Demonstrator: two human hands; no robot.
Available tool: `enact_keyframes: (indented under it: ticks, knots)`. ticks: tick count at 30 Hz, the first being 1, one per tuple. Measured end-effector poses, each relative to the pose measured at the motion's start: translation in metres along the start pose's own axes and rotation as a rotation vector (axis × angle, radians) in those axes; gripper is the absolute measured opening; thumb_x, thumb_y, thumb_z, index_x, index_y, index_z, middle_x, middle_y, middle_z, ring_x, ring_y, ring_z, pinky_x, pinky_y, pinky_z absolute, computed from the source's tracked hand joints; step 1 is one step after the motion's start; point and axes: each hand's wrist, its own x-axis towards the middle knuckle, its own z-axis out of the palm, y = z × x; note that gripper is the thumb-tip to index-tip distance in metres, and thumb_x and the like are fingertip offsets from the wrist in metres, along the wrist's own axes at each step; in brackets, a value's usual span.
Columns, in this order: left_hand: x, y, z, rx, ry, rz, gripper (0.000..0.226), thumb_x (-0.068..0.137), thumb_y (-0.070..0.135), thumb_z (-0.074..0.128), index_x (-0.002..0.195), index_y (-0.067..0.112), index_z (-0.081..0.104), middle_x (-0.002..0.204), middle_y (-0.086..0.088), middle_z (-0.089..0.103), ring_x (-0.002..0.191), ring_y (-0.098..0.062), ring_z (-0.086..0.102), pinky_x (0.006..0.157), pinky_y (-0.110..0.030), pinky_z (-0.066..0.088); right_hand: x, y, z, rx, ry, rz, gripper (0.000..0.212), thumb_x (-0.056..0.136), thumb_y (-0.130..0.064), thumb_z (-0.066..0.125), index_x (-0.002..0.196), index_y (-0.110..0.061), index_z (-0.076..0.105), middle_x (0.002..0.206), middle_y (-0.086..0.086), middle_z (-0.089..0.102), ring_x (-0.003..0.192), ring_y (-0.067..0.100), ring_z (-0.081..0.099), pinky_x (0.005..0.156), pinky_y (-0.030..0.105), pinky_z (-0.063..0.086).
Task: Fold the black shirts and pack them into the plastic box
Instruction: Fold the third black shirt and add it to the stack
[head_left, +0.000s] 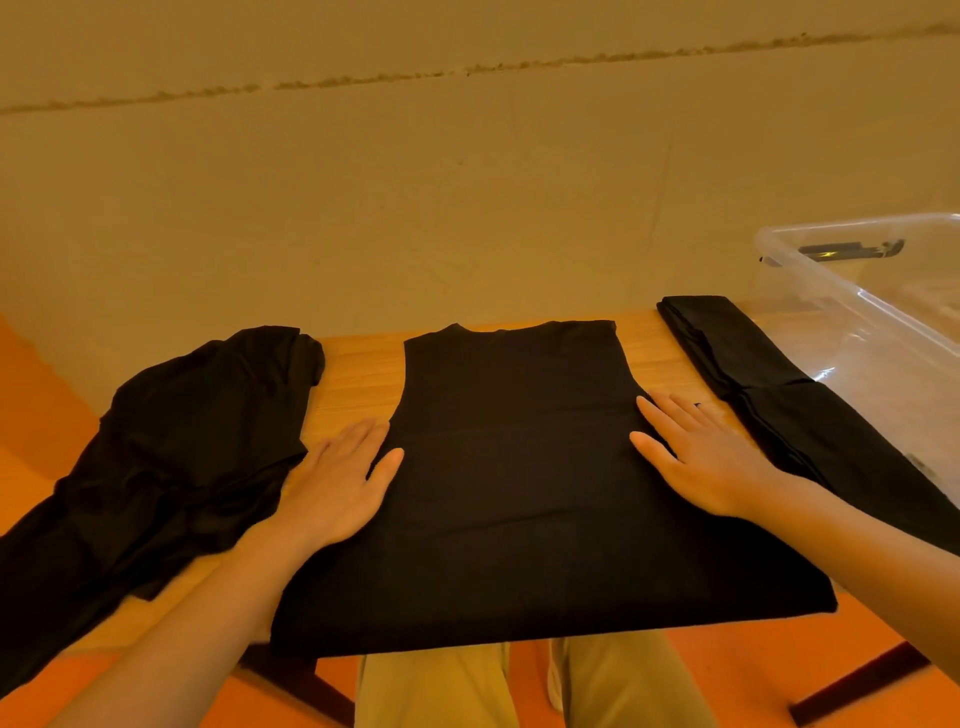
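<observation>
Your wooden desk carries three black shirts: a crumpled black heap on the left, one half-folded black shirt at centre, and a folded black stack beside the single clear plastic box. Your left hand and right hand lie flat on the centre shirt's side edges, each grip apart with fingers straight.

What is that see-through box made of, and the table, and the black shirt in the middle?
The box looks like clear, glossy plastic: you see through its walls. The table seems to be wood or wood-look board, with grain lines. The black shirt looks like soft matte cloth, lying flat.

black shirt flat mid-table, sleeves tucked in, folded shirt beside clear plastic box
</observation>
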Motion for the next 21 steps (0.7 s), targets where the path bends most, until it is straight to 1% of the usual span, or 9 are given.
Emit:
enact_keyframes:
  ticks: [3,5,8,10,12,14,16,18,21]
  knots:
    - [0.002,-0.021,-0.003,-0.035,0.023,0.003,0.055,0.103,0.045,0.022,0.153,0.023,0.015,0.161,0.004,0.011,0.148,-0.012,0.007,0.120,-0.035,0.008,0.003,0.009,-0.006,0.069,-0.012,0.021,0.066,0.099,-0.054,0.020,0.153,-0.021,0.001,0.161,-0.002,-0.004,0.147,0.015,-0.006,0.119,0.036,0.001]
    - [0.003,-0.030,-0.007,-0.056,0.109,0.025,0.050,0.103,0.038,0.030,0.149,0.018,0.031,0.157,0.000,0.027,0.145,-0.015,0.022,0.118,-0.035,0.017,0.006,0.014,-0.012,0.096,-0.001,0.006,0.062,0.101,-0.046,0.024,0.153,-0.017,0.006,0.161,0.001,0.002,0.147,0.017,-0.001,0.120,0.036,0.006]
    - [0.003,-0.037,-0.015,-0.005,0.274,0.044,0.035,0.098,0.029,0.051,0.130,0.017,0.058,0.141,-0.001,0.051,0.129,-0.019,0.047,0.108,-0.037,0.034,0.012,0.020,-0.018,0.068,0.024,-0.026,0.055,0.103,-0.034,0.031,0.152,-0.015,0.014,0.160,0.004,0.010,0.147,0.021,0.010,0.117,0.035,0.014]
    - [0.005,-0.037,-0.020,0.013,0.307,0.037,0.027,0.093,0.026,0.060,0.118,0.019,0.066,0.130,0.001,0.057,0.119,-0.018,0.053,0.103,-0.037,0.038,0.016,0.021,-0.019,0.045,0.039,-0.031,0.049,0.103,-0.028,0.035,0.150,-0.015,0.025,0.157,0.004,0.022,0.142,0.024,0.027,0.113,0.035,0.026]
    - [0.009,-0.037,-0.023,-0.013,0.301,0.020,0.021,0.090,0.027,0.064,0.110,0.021,0.067,0.120,0.004,0.060,0.112,-0.016,0.056,0.100,-0.037,0.039,0.022,0.022,-0.020,0.016,0.085,-0.037,0.038,0.102,-0.024,0.039,0.138,-0.014,0.045,0.141,0.006,0.044,0.121,0.024,0.051,0.101,0.034,0.042]
    - [0.013,-0.037,-0.026,-0.040,0.276,-0.010,0.015,0.089,0.029,0.065,0.103,0.025,0.066,0.111,0.006,0.061,0.107,-0.014,0.057,0.098,-0.036,0.039,0.028,0.025,-0.022,-0.013,0.134,-0.050,0.026,0.099,-0.022,0.043,0.120,-0.014,0.057,0.121,0.004,0.056,0.099,0.019,0.058,0.089,0.030,0.048]
    - [0.017,-0.037,-0.030,-0.037,0.236,-0.038,0.008,0.090,0.032,0.064,0.097,0.031,0.062,0.101,0.010,0.060,0.101,-0.013,0.057,0.097,-0.035,0.034,0.032,0.029,-0.027,-0.024,0.132,-0.051,0.023,0.097,-0.020,0.049,0.115,-0.015,0.061,0.117,0.002,0.057,0.096,0.018,0.058,0.088,0.028,0.049]
    - [0.018,-0.037,-0.033,-0.028,0.195,-0.056,0.008,0.090,0.032,0.063,0.095,0.035,0.057,0.093,0.014,0.056,0.098,-0.011,0.056,0.096,-0.034,0.031,0.032,0.032,-0.031,-0.035,0.092,-0.040,0.025,0.095,-0.019,0.053,0.118,-0.016,0.061,0.119,0.001,0.056,0.100,0.018,0.057,0.092,0.029,0.049]
    - [0.019,-0.038,-0.035,-0.038,0.168,-0.077,0.015,0.090,0.030,0.064,0.103,0.035,0.058,0.096,0.014,0.055,0.095,-0.009,0.053,0.095,-0.034,0.032,0.031,0.036,-0.035,-0.064,0.074,-0.026,0.024,0.094,-0.017,0.054,0.117,-0.016,0.061,0.117,0.002,0.054,0.100,0.018,0.057,0.091,0.029,0.049]
